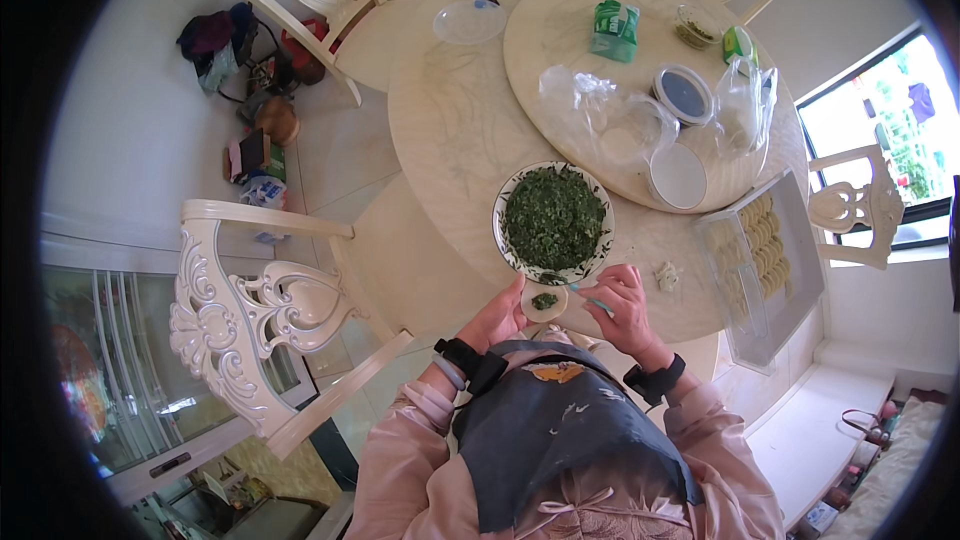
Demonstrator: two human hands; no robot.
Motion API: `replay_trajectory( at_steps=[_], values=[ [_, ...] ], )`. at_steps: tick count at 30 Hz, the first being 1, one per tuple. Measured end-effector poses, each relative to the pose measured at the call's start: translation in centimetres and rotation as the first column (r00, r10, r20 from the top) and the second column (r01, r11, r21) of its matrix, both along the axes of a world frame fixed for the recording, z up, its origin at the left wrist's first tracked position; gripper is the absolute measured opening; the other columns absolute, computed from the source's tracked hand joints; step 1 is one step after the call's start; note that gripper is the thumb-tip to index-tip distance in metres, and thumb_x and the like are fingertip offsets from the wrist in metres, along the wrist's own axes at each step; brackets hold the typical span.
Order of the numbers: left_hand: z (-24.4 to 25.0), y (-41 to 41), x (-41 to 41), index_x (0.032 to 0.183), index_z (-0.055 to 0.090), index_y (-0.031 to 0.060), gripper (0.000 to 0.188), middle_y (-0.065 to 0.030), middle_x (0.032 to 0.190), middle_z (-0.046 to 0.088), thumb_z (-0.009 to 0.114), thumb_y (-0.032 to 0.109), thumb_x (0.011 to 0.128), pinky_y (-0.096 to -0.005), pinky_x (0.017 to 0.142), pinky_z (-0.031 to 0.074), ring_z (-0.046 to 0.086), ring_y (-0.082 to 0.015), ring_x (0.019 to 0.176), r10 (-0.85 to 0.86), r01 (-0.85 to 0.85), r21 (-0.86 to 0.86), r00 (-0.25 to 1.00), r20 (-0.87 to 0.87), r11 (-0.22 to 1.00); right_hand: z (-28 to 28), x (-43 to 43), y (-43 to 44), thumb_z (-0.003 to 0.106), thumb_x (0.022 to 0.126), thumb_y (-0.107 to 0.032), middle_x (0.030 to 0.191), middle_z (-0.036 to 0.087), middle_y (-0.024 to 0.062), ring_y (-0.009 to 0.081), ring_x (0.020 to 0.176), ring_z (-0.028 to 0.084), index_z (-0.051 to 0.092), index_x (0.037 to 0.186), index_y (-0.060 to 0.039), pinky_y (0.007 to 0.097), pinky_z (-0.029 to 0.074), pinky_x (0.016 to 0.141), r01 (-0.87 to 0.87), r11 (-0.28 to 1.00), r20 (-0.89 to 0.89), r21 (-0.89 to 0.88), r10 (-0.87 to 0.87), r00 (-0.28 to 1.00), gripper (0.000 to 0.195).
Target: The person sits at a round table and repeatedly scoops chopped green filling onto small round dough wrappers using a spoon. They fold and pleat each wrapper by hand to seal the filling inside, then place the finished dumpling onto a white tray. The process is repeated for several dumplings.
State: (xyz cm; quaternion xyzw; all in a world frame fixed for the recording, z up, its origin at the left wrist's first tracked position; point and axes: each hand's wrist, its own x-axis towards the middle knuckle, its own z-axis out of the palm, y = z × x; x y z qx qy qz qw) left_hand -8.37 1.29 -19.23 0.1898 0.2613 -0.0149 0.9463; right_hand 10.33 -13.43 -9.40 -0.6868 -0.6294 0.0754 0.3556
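Observation:
My left hand (504,317) holds a round dumpling wrapper (556,309) by its left side. A small mound of chopped green filling (544,301) lies in the middle of the wrapper. In my right hand (619,307) is a thin light-blue utensil (598,303), its tip close to the wrapper's right edge; its exact kind is hard to tell. Just beyond both hands stands a patterned bowl (498,231) heaped with dark green chopped filling (555,216). A crumpled whitish scrap (667,277) lies on the table to the right of my right hand.
On the right, a clear-lidded tray (806,277) holds rows of dumplings (766,247). The turntable (540,22) bears plastic bags (585,94), a white bowl (678,175), a lidded tub (684,94) and a green packet (615,31). A carved chair (300,307) stands at left.

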Motion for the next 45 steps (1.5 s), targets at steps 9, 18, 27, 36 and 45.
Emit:
replay_trajectory(
  at_steps=[9,18,27,36,45],
  values=[
    [-0.4,-0.1,0.0,0.154,0.032,0.0078,0.069,-0.0102,0.154,0.045,0.035,0.056,0.106,-0.0451,0.116,0.040,0.048,-0.0259,0.139,0.014,-0.014,0.021,1.000,0.018,1.000,-0.3,-0.3,-0.1,0.076,0.072,-0.007,0.088,0.065,0.0049,0.0278,0.096,0.057,0.073,0.103,-0.0065,0.0424,0.042,0.085,-0.008,1.000,0.016,-0.018,0.008,1.000,0.031],
    [-0.6,0.5,-0.1,0.153,0.035,0.0039,0.079,-0.0140,0.150,0.050,0.034,0.065,0.103,-0.0436,0.115,0.042,0.051,-0.0270,0.136,-0.034,0.033,0.045,0.999,0.025,0.998,0.6,-1.2,-0.8,0.076,0.072,-0.012,0.089,0.064,0.0028,0.0260,0.097,0.057,0.072,0.105,-0.0089,0.0414,0.041,0.083,-0.104,0.994,0.064,-0.014,0.105,0.992,0.033],
    [-0.2,0.6,-0.2,0.153,0.035,0.0006,0.087,-0.0161,0.149,0.052,0.032,0.070,0.100,-0.0442,0.114,0.044,0.053,-0.0282,0.135,-0.077,0.074,0.043,0.994,0.079,0.996,0.6,-1.1,-1.8,0.078,0.071,-0.014,0.089,0.064,0.0008,0.0248,0.096,0.058,0.073,0.109,-0.0106,0.0401,0.041,0.082,-0.108,0.994,0.064,-0.009,0.108,0.992,0.038],
    [-0.8,0.5,-0.6,0.154,0.031,0.0004,0.088,-0.0171,0.149,0.050,0.029,0.070,0.100,-0.0485,0.112,0.046,0.054,-0.0313,0.134,-0.092,0.089,0.052,0.994,0.060,0.995,1.7,-1.1,-2.0,0.078,0.072,-0.012,0.088,0.064,0.0029,0.0262,0.096,0.058,0.073,0.105,-0.0090,0.0408,0.041,0.083,-0.151,0.988,-0.021,-0.007,0.151,0.988,0.034],
    [-0.3,0.8,-1.9,0.153,0.032,-0.0004,0.094,-0.0183,0.147,0.052,0.031,0.075,0.096,-0.0472,0.107,0.049,0.058,-0.0332,0.129,-0.124,0.122,0.034,0.991,0.052,0.992,2.2,-1.3,-1.3,0.077,0.072,-0.011,0.088,0.064,0.0044,0.0269,0.096,0.057,0.072,0.103,-0.0076,0.0418,0.042,0.083,-0.177,0.984,0.005,-0.034,0.177,0.984,0.032]
  ],
)
